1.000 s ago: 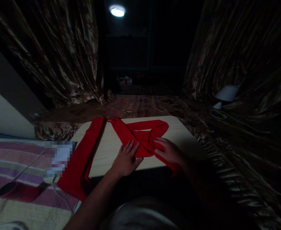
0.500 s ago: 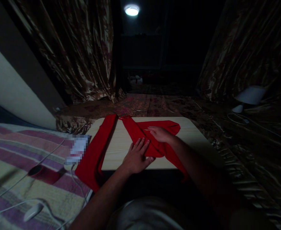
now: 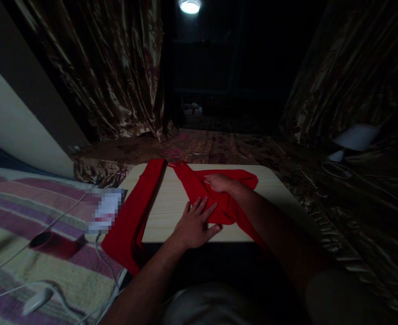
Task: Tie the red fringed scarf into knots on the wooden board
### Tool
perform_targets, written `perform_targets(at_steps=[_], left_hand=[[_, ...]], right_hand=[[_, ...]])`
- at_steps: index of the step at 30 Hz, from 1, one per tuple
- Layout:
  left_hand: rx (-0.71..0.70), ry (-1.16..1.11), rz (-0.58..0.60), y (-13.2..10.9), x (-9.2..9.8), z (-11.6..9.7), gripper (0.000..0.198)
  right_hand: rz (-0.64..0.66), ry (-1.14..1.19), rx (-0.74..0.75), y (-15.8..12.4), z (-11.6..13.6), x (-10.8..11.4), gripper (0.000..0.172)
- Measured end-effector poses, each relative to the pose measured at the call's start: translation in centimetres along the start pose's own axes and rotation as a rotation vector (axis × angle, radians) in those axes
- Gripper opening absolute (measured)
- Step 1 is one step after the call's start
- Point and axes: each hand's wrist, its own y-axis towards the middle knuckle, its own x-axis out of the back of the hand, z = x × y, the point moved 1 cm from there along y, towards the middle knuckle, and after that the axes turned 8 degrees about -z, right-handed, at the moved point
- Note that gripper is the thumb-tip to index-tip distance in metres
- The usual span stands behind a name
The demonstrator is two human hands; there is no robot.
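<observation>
Red cloth [image 3: 224, 212] lies folded and overlapping on a small pale wooden table [image 3: 166, 205]. A second long red stretch [image 3: 134, 205] hangs over the table's left side toward the front. My left hand [image 3: 195, 223] rests with fingers spread, its fingertips on the near left part of the cloth. Farther back, my right hand [image 3: 221, 183] is closed low over the same cloth. A thin pale stick-like thing [image 3: 207, 182] shows at its fingertips, too small and dim to name. A shiny red strip [image 3: 176, 164] lies at the table's far edge.
A striped bedspread [image 3: 5, 225] on the left carries a dark red cylinder [image 3: 54, 243], white cables and a white plug-like piece [image 3: 38, 301]. Blurred-out paper [image 3: 105, 210] lies beside the table. A white lamp [image 3: 356, 136] stands at the right. Curtains [image 3: 127, 67] hang behind.
My right hand has moved slightly left and away from me over the cloth with the thin pale thing. My left hand stays almost in place. The view has shifted a little.
</observation>
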Motion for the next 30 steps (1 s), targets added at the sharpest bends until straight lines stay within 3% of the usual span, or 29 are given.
perform_targets(at_steps=[5, 9, 14, 18, 21, 24, 27, 30], left_hand=[[-0.010, 0.002, 0.007, 0.0, -0.1, 0.2, 0.078], [-0.018, 0.006, -0.002, 0.0, -0.1, 0.2, 0.078], [-0.014, 0.002, 0.000, -0.1, 0.0, 0.2, 0.077], [-0.003, -0.043, -0.090, -0.1, -0.3, 0.5, 0.085], [0.098, -0.046, -0.199, -0.2, -0.7, 0.9, 0.093], [0.224, -0.060, -0.236, -0.2, -1.1, 1.4, 0.097], [0.239, -0.149, -0.265, -0.2, -1.0, 1.8, 0.097], [0.216, -0.195, -0.316, 0.5, -0.3, 2.1, 0.073]], right_hand=[[0.088, -0.109, -0.036, 0.5, -0.6, 0.7, 0.045], [0.036, -0.185, -0.095, 0.3, -0.7, 1.4, 0.050], [0.102, -0.106, -0.062, -0.5, -0.9, 2.2, 0.053], [-0.045, -0.091, -0.180, -2.1, -0.2, 3.4, 0.033], [-0.108, -0.068, -0.234, -3.9, 0.9, 3.8, 0.027], [-0.070, 0.033, -0.152, -5.7, 1.9, 3.1, 0.037], [-0.096, 0.068, -0.088, -7.0, 2.1, 1.5, 0.042], [-0.209, 0.083, -0.064, -7.6, 1.7, -0.2, 0.039]])
